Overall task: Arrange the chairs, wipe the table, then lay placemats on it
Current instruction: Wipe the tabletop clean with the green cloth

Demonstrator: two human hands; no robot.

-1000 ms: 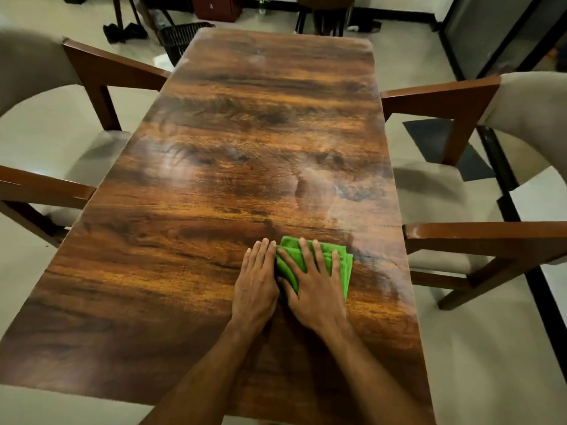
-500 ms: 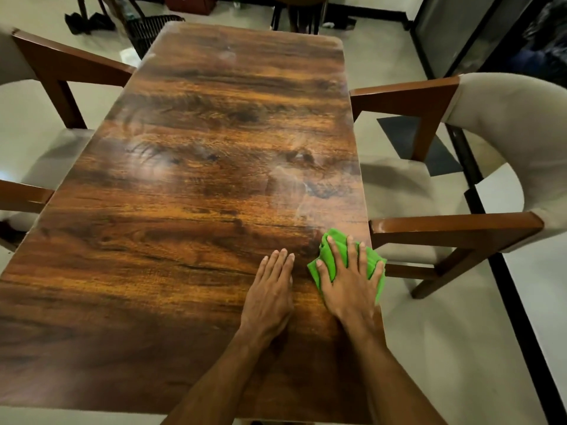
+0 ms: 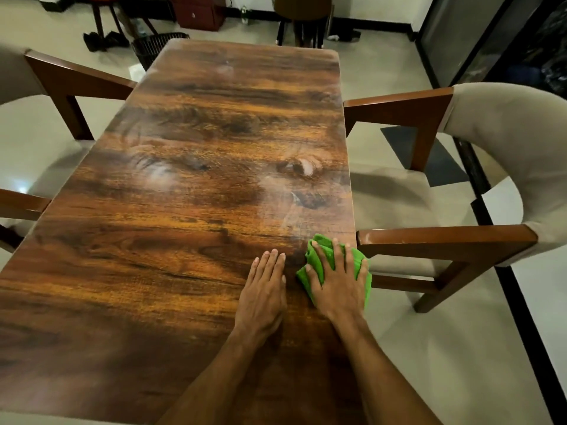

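1. Cloth (image 3: 320, 240): a green wiping cloth, bunched, lies at the right edge of the wooden dining table (image 3: 199, 179), toward the near right corner; its outer side hangs just past that edge, close to the front armrest of the right armchair (image 3: 445, 240).
2. Right hand (image 3: 337, 283): spread flat on top of the cloth, fingers straight and splayed, pressing it onto the tabletop; the fingers do not curl round it.
3. Left hand (image 3: 264, 289): palm down on the bare wood just beside the cloth, fingers straight and together; it holds nothing.
4. Hazy smears (image 3: 288, 210) show on the tabletop beyond the cloth.
5. A left armchair (image 3: 70, 75) sits at the left edge, its arms at the tabletop; another chair (image 3: 302, 10) stands beyond the far end.
6. A black basket (image 3: 156, 44) stands on the floor by the far left corner.
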